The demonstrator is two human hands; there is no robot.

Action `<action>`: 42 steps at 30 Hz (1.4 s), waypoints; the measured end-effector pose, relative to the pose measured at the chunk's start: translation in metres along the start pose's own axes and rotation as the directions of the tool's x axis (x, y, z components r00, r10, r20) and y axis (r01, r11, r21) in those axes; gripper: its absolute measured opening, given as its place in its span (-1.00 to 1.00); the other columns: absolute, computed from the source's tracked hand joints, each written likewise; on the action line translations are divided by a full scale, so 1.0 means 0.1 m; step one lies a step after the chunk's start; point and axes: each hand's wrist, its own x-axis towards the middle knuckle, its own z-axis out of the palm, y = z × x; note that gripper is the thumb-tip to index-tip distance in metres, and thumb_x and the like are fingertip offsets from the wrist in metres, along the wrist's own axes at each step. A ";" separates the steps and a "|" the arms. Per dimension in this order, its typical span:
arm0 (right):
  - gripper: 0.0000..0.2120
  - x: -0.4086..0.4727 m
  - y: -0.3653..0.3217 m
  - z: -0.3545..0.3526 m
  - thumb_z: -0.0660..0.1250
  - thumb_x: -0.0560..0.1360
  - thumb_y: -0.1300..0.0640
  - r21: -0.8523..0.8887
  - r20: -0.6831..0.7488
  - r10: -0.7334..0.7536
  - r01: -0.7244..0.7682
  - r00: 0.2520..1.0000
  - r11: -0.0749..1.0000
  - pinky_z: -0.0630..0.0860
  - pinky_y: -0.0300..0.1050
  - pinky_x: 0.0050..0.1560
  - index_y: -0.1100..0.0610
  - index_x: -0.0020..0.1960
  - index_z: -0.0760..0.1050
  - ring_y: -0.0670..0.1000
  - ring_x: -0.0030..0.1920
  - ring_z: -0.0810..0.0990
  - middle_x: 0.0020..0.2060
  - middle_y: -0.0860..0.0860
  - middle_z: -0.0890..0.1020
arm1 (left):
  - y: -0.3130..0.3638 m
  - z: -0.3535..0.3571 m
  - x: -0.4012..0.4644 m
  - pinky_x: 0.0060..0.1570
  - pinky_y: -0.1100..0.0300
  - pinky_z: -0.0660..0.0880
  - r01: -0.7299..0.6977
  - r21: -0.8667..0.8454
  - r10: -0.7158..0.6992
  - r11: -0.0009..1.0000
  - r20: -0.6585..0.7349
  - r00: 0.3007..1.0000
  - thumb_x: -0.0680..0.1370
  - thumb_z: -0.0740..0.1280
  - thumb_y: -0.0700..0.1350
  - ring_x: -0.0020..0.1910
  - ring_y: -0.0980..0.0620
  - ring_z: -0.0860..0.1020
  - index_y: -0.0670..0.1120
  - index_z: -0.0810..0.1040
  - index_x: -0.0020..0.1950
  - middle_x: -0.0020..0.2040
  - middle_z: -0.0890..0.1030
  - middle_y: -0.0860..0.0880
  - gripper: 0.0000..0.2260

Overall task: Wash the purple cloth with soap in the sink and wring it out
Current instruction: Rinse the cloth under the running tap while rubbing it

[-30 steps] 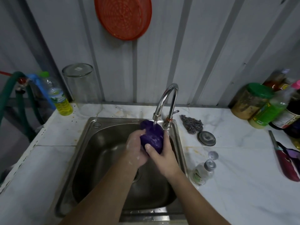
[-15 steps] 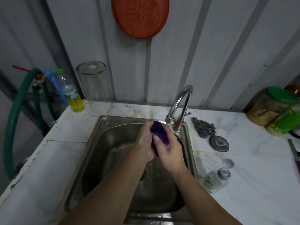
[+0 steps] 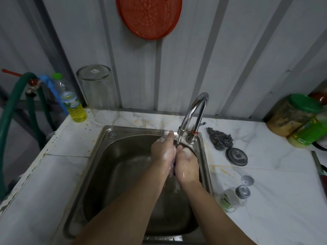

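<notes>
Both hands are pressed together over the back right part of the steel sink (image 3: 99, 174), right under the spout of the tap (image 3: 193, 114). The left hand (image 3: 163, 150) and the right hand (image 3: 185, 165) are soapy and wet, palms facing each other. The purple cloth (image 3: 174, 167) is squeezed between them; only a thin dark purple sliver shows in the gap near the wrists, so it seems to be bunched small inside the palms. The left hand's fingers (image 3: 170, 137) stretch mostly straight up toward the tap, flat against the cloth. The right hand's fingers (image 3: 180, 148) curl in around the bundle.

On the white desk (image 3: 265, 191) to the right of the sink lie a steel scrubber (image 3: 220, 140), a round metal lid (image 3: 237, 156) just in front of it, and a small clear bottle (image 3: 231, 198) on its side. Behind the sink on the left stand a bottle of yellow liquid (image 3: 74, 103) and an upturned glass jar (image 3: 99, 92). A red basket (image 3: 148, 15) hangs on the wall above.
</notes>
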 end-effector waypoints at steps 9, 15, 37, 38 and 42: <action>-0.78 -0.13 -0.07 0.00 0.21 0.49 -0.18 0.280 0.090 0.059 -0.082 0.994 0.957 0.59 0.28 0.20 -0.20 -0.03 0.61 0.15 0.04 0.70 -0.07 0.07 0.72 | 0.08 0.13 0.15 0.02 0.00 0.59 -0.199 0.488 0.218 0.850 0.019 0.976 0.59 0.36 -0.02 -0.09 -0.15 0.65 -0.10 0.58 -0.15 -0.17 0.66 -0.08 -0.81; -0.71 -0.05 0.01 -0.11 0.15 0.69 0.04 0.267 0.036 0.057 -0.064 0.998 0.962 0.52 -0.13 0.01 -0.23 -0.01 0.59 -0.15 -0.04 0.68 -0.13 -0.15 0.74 | 0.11 0.29 0.24 0.13 -0.05 0.61 -0.106 0.607 0.111 0.788 0.029 0.993 0.61 0.35 0.03 0.04 -0.18 0.66 -0.19 0.67 0.06 0.01 0.71 -0.16 -0.71; -0.51 0.45 -0.27 -0.01 0.51 0.42 0.05 0.405 0.164 0.213 -0.263 0.963 0.876 0.62 0.19 0.22 -0.02 0.32 0.49 0.16 0.11 0.70 0.11 0.09 0.70 | 0.11 -0.08 0.31 0.04 -0.03 0.62 0.045 0.367 -0.121 0.929 0.188 0.975 0.57 0.18 0.38 -0.07 -0.11 0.72 0.01 0.76 -0.08 -0.12 0.77 -0.11 -0.47; -0.69 0.46 -0.26 0.01 0.50 0.47 0.13 0.404 0.170 0.209 -0.261 0.963 0.876 0.65 0.15 0.15 0.04 0.19 0.56 0.15 0.04 0.72 0.01 0.07 0.73 | 0.12 -0.07 0.32 0.04 -0.04 0.60 0.048 0.367 -0.113 0.929 0.157 0.981 0.59 0.15 0.38 -0.06 -0.12 0.70 -0.02 0.73 -0.02 -0.09 0.75 -0.13 -0.44; -0.85 0.43 -0.23 0.05 0.36 0.52 0.35 0.378 -0.073 0.050 -0.019 0.996 0.925 0.54 -0.19 -0.37 0.14 -0.13 0.52 -0.09 -0.40 0.60 -0.41 -0.10 0.64 | 0.12 -0.08 0.27 -0.08 0.00 0.60 0.073 0.326 -0.108 0.942 0.088 0.990 0.58 0.18 0.37 -0.08 -0.14 0.69 -0.09 0.65 0.11 -0.05 0.73 -0.16 -0.43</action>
